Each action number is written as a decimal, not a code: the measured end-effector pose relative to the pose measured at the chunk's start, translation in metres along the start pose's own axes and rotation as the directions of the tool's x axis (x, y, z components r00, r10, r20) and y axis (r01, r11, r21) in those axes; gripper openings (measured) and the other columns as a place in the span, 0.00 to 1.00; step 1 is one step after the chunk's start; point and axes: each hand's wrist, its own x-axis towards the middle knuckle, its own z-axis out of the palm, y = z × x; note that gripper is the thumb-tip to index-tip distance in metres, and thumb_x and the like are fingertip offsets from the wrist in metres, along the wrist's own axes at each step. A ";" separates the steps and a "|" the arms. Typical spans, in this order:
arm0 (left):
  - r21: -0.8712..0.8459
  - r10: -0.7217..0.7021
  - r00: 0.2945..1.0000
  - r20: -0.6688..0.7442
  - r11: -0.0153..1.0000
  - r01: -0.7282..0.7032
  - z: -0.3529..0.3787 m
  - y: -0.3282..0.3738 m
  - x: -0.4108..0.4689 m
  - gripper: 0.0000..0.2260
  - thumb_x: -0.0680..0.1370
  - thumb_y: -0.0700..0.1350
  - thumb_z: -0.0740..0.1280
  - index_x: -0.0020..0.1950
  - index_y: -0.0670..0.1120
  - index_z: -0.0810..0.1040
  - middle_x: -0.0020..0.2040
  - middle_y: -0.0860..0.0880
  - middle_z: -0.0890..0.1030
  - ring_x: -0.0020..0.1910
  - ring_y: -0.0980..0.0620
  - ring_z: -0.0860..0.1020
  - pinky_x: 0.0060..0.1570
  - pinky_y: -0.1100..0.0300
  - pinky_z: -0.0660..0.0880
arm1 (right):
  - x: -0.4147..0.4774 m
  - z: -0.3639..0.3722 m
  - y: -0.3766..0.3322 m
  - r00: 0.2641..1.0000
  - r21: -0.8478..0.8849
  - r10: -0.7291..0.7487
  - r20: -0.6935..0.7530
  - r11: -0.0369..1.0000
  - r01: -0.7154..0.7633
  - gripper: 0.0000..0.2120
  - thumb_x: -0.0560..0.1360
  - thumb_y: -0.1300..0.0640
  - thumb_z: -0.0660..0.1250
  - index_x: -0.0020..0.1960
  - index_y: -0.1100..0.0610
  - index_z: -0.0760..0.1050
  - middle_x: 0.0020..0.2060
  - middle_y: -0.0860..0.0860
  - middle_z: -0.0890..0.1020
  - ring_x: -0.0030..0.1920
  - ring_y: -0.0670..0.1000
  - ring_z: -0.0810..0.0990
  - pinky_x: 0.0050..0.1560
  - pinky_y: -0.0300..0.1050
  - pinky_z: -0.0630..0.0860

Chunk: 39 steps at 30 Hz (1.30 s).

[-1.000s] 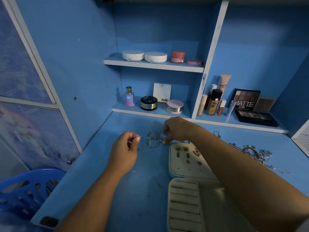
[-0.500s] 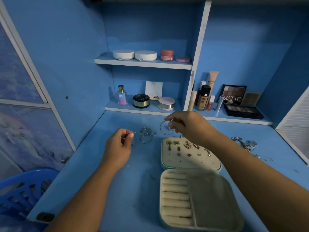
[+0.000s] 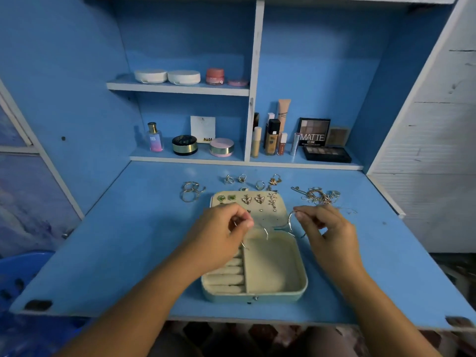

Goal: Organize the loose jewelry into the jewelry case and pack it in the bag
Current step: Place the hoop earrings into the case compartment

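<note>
The cream jewelry case (image 3: 275, 269) lies open on the blue desk, its lid panel (image 3: 268, 211) studded with several earrings. Over the case, my left hand (image 3: 221, 228) pinches a thin silver hoop (image 3: 265, 231). My right hand (image 3: 324, 225) pinches another silver hoop (image 3: 290, 220) just right of the lid. Loose hoops (image 3: 190, 191) lie left of the case, rings (image 3: 242, 179) behind it, and a tangle of chains (image 3: 319, 195) to the right. No bag is in view.
Cosmetics fill the shelves behind: compacts (image 3: 167, 76), a perfume bottle (image 3: 154, 137), foundation tubes (image 3: 273, 136), a MATTE palette (image 3: 314, 132). A blue plastic basket (image 3: 15, 274) sits below the desk's left edge. A white slatted panel (image 3: 438, 150) rises at right.
Both hands came back from the hoop pile at the left to above the open case, each carrying a silver hoop. The view swung right and down, centring the case.
</note>
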 end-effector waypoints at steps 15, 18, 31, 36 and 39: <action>0.576 0.028 0.997 0.078 0.815 -0.068 0.031 0.018 0.000 0.09 0.80 0.54 0.61 0.51 0.56 0.80 0.46 0.58 0.76 0.54 0.55 0.71 0.54 0.53 0.66 | -0.014 0.003 0.009 0.997 0.096 0.043 0.059 0.994 -0.049 0.05 0.73 0.56 0.70 0.46 0.47 0.82 0.36 0.45 0.78 0.39 0.44 0.74 0.37 0.28 0.68; 0.466 0.050 0.998 0.041 0.882 -0.063 0.025 0.008 0.000 0.08 0.78 0.54 0.63 0.49 0.54 0.80 0.44 0.59 0.74 0.51 0.55 0.74 0.53 0.53 0.71 | -0.014 0.003 0.010 0.995 0.089 0.048 0.092 0.994 -0.056 0.04 0.73 0.55 0.70 0.46 0.47 0.82 0.36 0.43 0.78 0.40 0.43 0.75 0.37 0.28 0.68; 0.489 -0.186 0.981 -0.062 0.851 0.192 -0.026 -0.077 -0.028 0.27 0.75 0.61 0.56 0.67 0.49 0.76 0.69 0.51 0.74 0.59 0.48 0.78 0.63 0.50 0.72 | -0.010 0.001 0.003 0.966 0.009 -0.114 0.232 0.993 0.115 0.06 0.71 0.50 0.70 0.47 0.44 0.82 0.38 0.36 0.80 0.47 0.41 0.72 0.49 0.31 0.68; 0.508 -0.192 0.980 -0.059 0.839 0.195 -0.024 -0.079 -0.024 0.32 0.72 0.65 0.51 0.67 0.49 0.77 0.69 0.50 0.74 0.66 0.47 0.73 0.68 0.51 0.67 | -0.008 0.005 -0.010 0.934 -0.226 -0.157 0.322 0.945 0.237 0.05 0.68 0.50 0.75 0.42 0.44 0.82 0.35 0.36 0.80 0.45 0.47 0.74 0.47 0.47 0.66; 0.494 -0.185 0.981 -0.064 0.848 0.193 -0.024 -0.081 -0.025 0.32 0.72 0.66 0.51 0.66 0.50 0.77 0.69 0.50 0.74 0.66 0.47 0.73 0.68 0.50 0.67 | -0.007 0.006 -0.013 0.932 -0.308 -0.136 0.337 0.919 0.245 0.04 0.68 0.50 0.76 0.41 0.44 0.82 0.35 0.38 0.80 0.44 0.49 0.73 0.46 0.47 0.62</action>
